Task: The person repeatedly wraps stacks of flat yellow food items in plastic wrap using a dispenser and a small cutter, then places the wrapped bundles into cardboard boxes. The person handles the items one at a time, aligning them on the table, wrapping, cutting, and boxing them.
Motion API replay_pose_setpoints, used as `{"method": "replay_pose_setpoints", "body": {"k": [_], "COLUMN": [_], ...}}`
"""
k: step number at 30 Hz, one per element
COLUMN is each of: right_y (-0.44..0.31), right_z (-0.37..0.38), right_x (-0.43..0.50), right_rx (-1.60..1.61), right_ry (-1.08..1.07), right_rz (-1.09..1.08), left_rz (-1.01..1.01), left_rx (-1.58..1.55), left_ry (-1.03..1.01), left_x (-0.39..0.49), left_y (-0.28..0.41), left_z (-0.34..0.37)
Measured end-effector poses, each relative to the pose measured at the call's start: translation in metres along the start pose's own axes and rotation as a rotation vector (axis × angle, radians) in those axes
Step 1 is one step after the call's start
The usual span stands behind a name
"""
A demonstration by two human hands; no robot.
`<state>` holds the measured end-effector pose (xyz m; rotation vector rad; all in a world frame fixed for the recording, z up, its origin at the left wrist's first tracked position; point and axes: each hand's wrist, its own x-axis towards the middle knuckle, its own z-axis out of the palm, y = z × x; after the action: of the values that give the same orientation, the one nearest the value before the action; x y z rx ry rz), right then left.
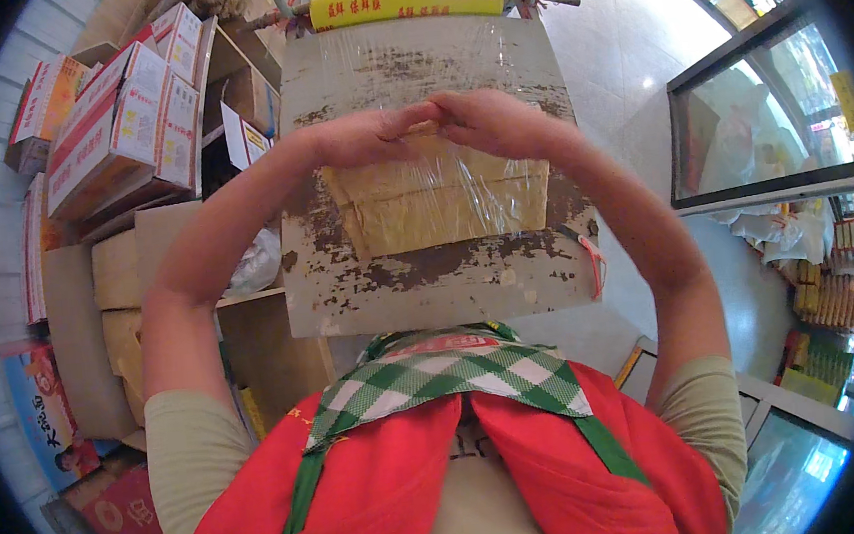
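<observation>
My left hand [379,134] and my right hand [492,122] meet at the fingertips over the far part of a brown paper-like parcel [445,205]. Clear plastic film [485,187] covers the parcel, creased and shiny on its right half. The film [410,54] also stretches up the board from a yellow roll of cling wrap [406,3], which is mounted on a rod. Both hands are slightly blurred, and whether the fingers pinch the film cannot be made out. Beneath the parcel is a worn, paint-chipped board [429,297].
A slim black and orange-red item [590,258] lies at the board's right edge. Printed cartons [119,133] are stacked at left, above an open cardboard box [86,339]. A crumpled clear plastic bag [257,261] sits on a shelf. Right stands a dark-framed glass panel [761,120].
</observation>
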<state>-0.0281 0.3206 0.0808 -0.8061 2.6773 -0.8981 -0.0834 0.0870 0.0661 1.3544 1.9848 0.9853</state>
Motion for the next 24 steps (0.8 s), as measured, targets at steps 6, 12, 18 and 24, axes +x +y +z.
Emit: {"method": "replay_pose_setpoints", "body": {"k": [6, 12, 18, 24], "right_y": [0.057, 0.07, 0.066, 0.043], "right_z": [0.074, 0.088, 0.08, 0.094], "right_x": [0.018, 0.016, 0.018, -0.007], "right_rx": [0.197, 0.095, 0.12, 0.258], "right_ry": [0.248, 0.351, 0.185, -0.129], "right_rz": [0.153, -0.055, -0.018, 0.002], "left_rz": [-0.374, 0.037, 0.04, -0.022], "left_rx": [0.351, 0.803, 0.826, 0.483], "left_ry": [0.081, 0.33, 0.23, 0.002], "left_x": [0.004, -0.042, -0.054, -0.084], "left_y": [-0.042, 0.011, 0.03, 0.081], "left_z": [0.027, 0.107, 0.121, 0.121]}}
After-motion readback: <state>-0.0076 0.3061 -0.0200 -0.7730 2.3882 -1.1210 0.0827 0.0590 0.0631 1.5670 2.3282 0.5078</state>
